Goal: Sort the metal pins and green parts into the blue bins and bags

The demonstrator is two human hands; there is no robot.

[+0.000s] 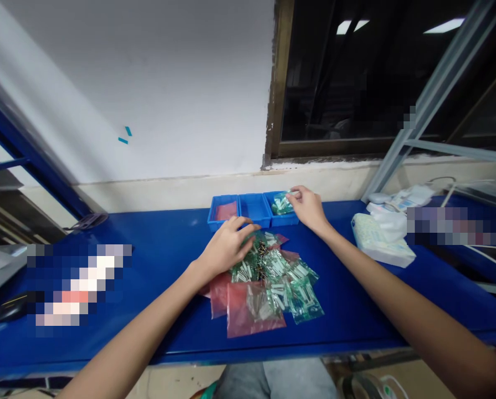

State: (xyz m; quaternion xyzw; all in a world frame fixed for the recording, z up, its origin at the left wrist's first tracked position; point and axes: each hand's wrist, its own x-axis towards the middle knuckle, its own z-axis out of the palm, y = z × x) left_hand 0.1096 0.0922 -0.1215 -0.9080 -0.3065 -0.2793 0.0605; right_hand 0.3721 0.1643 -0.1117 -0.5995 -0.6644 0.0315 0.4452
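Head view takes in a pale wall [168,100] with a dark window [356,83], and below them a wide blue surface [160,244] reaching across to both sides. On its right lies a soft white-and-green pack [376,244], set aside from the handled things, perhaps to leave the arms room. Near the front edge spreads a heap of small clear bags, probably kept there because both arms reach it easily. Three blue bins [254,206] stand in a row just behind it; their closeness likely keeps each reach short.

The left hand [226,244] arches over the back-left of the heap, fingers bent and thumb apart; whether it grips a bag I cannot tell. The right hand [310,209] is well apart from it, thumb and finger pinched at the edge of a green bag [281,203] in the right bin, a light hold that seems to suit such thin plastic.

Red bags [254,318] lie at the heap's front left, green bags [303,302] mostly to the right, overlapping loosely. A red piece [226,210] sits in the left bin. Smallest are thin dark pins [262,255] amid the heap.
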